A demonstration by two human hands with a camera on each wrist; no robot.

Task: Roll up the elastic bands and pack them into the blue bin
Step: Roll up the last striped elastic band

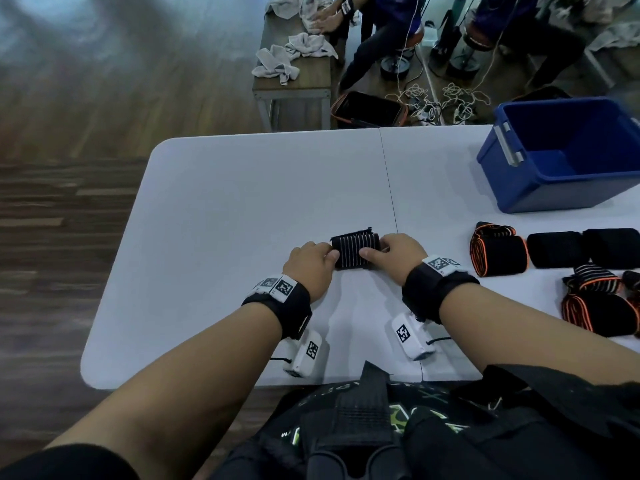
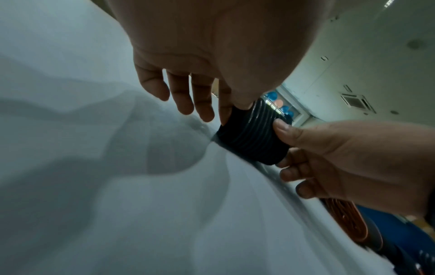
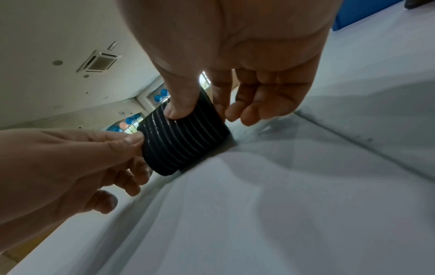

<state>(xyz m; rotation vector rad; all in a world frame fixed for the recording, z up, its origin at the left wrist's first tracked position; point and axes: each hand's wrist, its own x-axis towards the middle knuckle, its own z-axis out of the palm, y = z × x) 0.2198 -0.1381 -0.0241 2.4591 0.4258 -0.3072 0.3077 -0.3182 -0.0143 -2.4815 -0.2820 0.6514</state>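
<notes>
A rolled black elastic band with thin white stripes point(image 1: 354, 249) lies on the white table point(image 1: 242, 188) in front of me. My left hand point(image 1: 313, 261) pinches its left end, thumb against the roll. From the other side my right hand point(image 1: 394, 252) grips the right end, thumb on top. In the left wrist view the band point(image 2: 252, 137) sits between my left hand point(image 2: 200, 96) and my right hand point(image 2: 329, 152). The right wrist view shows the band point(image 3: 186, 143), my right hand point(image 3: 235, 55) and my left hand point(image 3: 70, 158). The blue bin point(image 1: 571, 157) stands open at the far right.
To my right lie an orange-edged roll point(image 1: 497, 254), two black rolls point(image 1: 554, 249) and a loose striped, orange-edged band point(image 1: 595, 303). Beyond the table's far edge, another person handles towels on a bench point(image 1: 294, 74); cables lie on the floor.
</notes>
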